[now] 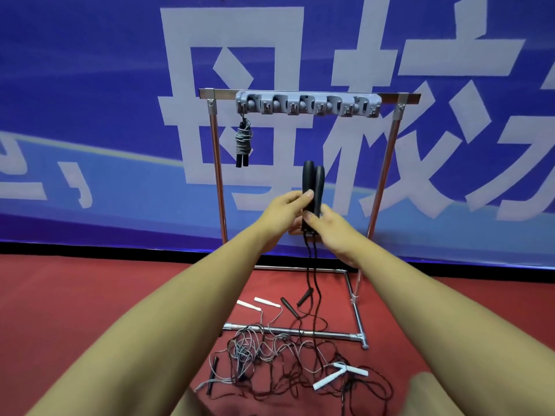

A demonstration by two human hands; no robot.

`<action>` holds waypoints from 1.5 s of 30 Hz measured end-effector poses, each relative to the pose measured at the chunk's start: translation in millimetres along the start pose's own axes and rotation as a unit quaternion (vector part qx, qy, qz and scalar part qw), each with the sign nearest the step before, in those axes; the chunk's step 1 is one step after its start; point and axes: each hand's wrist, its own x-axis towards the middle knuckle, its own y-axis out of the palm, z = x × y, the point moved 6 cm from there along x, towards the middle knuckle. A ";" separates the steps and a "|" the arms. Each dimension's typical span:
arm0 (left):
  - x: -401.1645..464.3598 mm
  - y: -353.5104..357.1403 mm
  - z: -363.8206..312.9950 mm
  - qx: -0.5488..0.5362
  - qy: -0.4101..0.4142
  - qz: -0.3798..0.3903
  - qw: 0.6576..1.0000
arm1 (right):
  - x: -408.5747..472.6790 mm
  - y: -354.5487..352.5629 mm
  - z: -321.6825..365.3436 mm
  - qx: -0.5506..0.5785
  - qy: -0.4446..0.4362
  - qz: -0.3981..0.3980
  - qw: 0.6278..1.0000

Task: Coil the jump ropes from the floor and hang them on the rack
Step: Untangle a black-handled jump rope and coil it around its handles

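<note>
Head view: left hand (283, 216) and right hand (333, 232) both gripped a pair of black handles (312, 187) held upright together, cords (310, 271) trailing to the red floor (90, 295). One coiled rope (243, 141) hung on the rack (307, 103), leftmost hook. Tangled ropes (282, 361) lay across the rack's base.

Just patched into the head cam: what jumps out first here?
Both hands, left hand and right hand, hold a pair of black handles upright at centre, cords trailing to the floor. Behind stands the rack, one coiled rope on its leftmost hook. Tangled ropes lie below.
</note>
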 end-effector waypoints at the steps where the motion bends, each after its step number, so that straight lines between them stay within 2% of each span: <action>1: -0.1 0.3 3.6 -0.009 0.006 0.001 1.000 | -1.3 1.5 -0.1 -0.018 -0.004 0.008 1.000; 8: -7.1 -1.1 22.2 0.041 -0.025 0.027 0.998 | -3.7 -0.9 -18.0 -0.125 0.025 0.054 0.990; 11: -11.5 -6.5 21.3 0.053 -0.010 0.033 0.998 | -3.5 -12.0 -23.5 -0.177 0.083 0.081 0.977; 13: -14.8 -11.7 22.2 0.114 -0.002 0.051 0.992 | -4.5 -29.0 -23.5 -0.217 0.119 0.063 0.967; 15: -16.1 -17.0 26.3 0.199 -0.005 0.082 0.976 | -4.2 -47.6 -15.7 -0.187 0.129 0.006 0.974; 17: -17.6 -15.9 35.5 0.313 -0.022 0.141 0.939 | -1.6 -57.5 -3.4 -0.163 0.109 -0.006 0.981; 20: -18.6 -10.1 52.3 0.461 -0.025 0.206 0.863 | -2.0 -48.7 1.3 -0.248 0.122 0.105 0.955; 23: -20.5 -0.7 60.7 0.489 -0.016 0.240 0.839 | -11.2 -35.8 -16.4 -0.374 0.173 0.218 0.885; 25: -23.0 6.4 60.9 0.510 -0.010 0.267 0.818 | -21.6 -25.8 -33.0 -0.373 0.212 0.266 0.863; 29: -27.2 19.5 62.2 0.523 -0.003 0.296 0.800 | -39.8 -9.4 -68.9 -0.304 0.276 0.311 0.857; 32: -27.2 10.0 70.8 0.511 -0.008 0.274 0.815 | -52.8 -9.9 -78.7 -0.185 0.302 0.312 0.882; 34: -29.9 -4.8 75.6 0.449 -0.027 0.235 0.861 | -62.4 -13.7 -80.7 -0.080 0.312 0.306 0.896; 36: -36.4 -12.1 84.2 0.337 -0.043 0.205 0.918 | -70.0 -18.0 -82.3 0.034 0.320 0.282 0.904; 39: -45.2 -11.7 108.6 0.192 -0.057 0.134 0.971 | -71.6 -21.6 -80.0 0.194 0.293 0.209 0.913; 42: -41.8 -9.5 139.1 0.059 -0.098 0.043 0.992 | -66.4 -28.1 -80.5 0.325 0.239 0.105 0.909; 45: -35.4 -1.4 154.0 0.011 -0.109 -0.014 0.994 | -60.7 -35.9 -90.5 0.407 0.205 0.058 0.888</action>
